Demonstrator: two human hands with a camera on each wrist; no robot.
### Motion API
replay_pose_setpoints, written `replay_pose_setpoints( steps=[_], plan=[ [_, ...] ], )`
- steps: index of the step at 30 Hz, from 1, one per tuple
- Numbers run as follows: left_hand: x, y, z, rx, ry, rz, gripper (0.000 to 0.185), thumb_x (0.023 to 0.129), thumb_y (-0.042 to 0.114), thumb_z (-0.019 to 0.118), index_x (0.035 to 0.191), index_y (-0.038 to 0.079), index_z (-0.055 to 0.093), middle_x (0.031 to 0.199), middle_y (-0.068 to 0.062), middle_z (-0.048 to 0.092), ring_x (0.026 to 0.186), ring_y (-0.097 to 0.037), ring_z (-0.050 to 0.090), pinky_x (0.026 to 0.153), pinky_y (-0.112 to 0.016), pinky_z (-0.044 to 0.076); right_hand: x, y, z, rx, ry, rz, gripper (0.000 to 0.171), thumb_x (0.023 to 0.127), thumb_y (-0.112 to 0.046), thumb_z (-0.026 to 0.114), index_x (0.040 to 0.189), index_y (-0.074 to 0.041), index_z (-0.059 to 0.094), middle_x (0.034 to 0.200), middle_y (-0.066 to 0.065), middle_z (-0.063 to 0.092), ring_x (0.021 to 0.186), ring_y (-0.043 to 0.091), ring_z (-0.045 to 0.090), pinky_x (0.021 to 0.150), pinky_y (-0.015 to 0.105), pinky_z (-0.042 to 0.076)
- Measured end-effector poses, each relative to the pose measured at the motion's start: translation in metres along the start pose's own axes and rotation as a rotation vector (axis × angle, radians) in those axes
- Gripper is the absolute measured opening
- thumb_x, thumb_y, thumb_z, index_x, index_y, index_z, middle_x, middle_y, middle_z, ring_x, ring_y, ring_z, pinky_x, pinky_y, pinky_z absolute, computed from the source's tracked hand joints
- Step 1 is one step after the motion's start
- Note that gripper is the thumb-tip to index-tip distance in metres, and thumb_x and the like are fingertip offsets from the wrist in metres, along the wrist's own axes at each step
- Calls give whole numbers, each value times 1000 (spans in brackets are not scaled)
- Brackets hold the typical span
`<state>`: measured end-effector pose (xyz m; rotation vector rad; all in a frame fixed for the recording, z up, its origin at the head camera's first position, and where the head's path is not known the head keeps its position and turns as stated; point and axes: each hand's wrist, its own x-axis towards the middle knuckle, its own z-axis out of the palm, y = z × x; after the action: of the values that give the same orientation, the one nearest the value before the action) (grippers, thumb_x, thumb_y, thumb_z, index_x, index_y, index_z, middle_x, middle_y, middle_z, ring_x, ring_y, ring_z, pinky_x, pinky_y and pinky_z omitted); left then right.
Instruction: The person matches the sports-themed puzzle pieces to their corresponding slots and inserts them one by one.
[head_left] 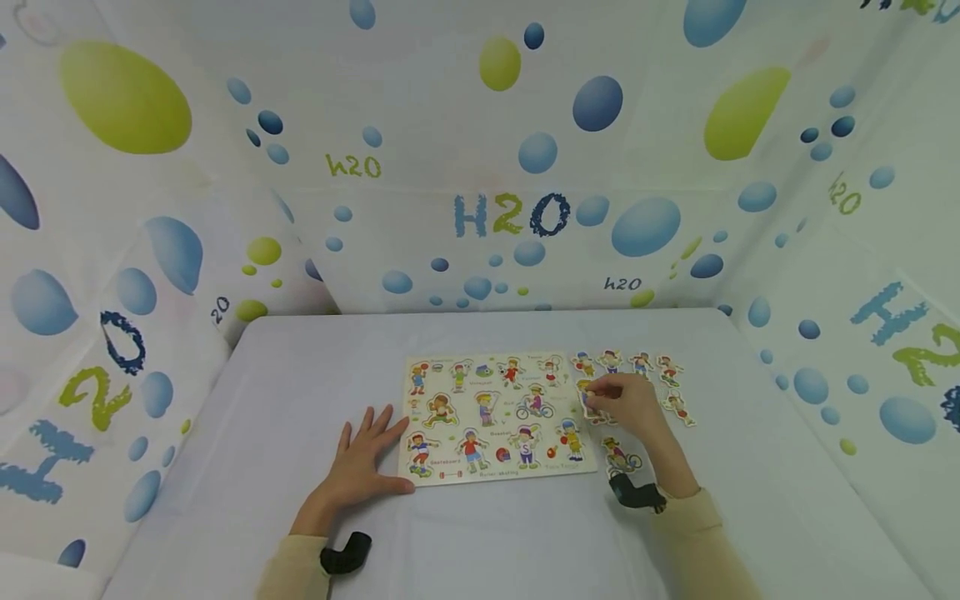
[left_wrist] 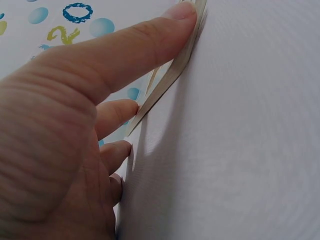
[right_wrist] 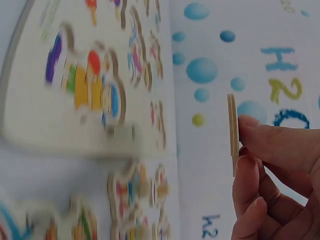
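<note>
A flat wooden puzzle board [head_left: 463, 410] with printed sports figures and fitted pieces lies on the table. My left hand [head_left: 362, 467] spreads its fingers along the board's left side, and the thumb touches the near left corner. In the left wrist view, the thumb [left_wrist: 135, 47] and fingertips meet the board's edge [left_wrist: 165, 82]. Just right of the board, my right hand [head_left: 628, 406] pinches a thin wooden puzzle piece [right_wrist: 233, 132] between thumb and fingers. That wrist view shows the piece edge-on, lifted off the table; its printed face cannot be made out there.
Several loose figure pieces [head_left: 641, 363] lie right of the board, some partly behind the right hand. A cyclist piece [head_left: 621, 457] lies nearer, beside the right wrist's black strap. White table cloth [head_left: 495, 533] surrounds the board, and patterned curtains [head_left: 420, 108] hang behind and at both sides.
</note>
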<state>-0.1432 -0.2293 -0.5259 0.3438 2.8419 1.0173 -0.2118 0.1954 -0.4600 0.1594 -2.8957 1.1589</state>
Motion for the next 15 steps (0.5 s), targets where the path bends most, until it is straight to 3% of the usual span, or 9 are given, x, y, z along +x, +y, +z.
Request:
replay_pose_setpoints(
  steps=[6, 15],
  plan=[
    [-1, 1, 0, -10, -5, 0, 107, 60, 51, 87, 148, 12, 42, 162, -19, 20, 149, -47, 3, 116, -65, -8, 10, -23, 23, 66, -16, -73, 15, 83, -9, 76, 96, -1, 75, 86, 12, 71, 73, 16, 61, 62, 23, 49],
    [-2, 1, -1, -2, -2, 0, 107, 60, 52, 87, 149, 12, 42, 162, -19, 20, 150, -46, 3, 117, -65, -8, 19, -48, 50, 101, -46, -23, 13, 83, -9, 77, 94, -4, 76, 85, 9, 70, 74, 16, 61, 63, 24, 49]
  ],
)
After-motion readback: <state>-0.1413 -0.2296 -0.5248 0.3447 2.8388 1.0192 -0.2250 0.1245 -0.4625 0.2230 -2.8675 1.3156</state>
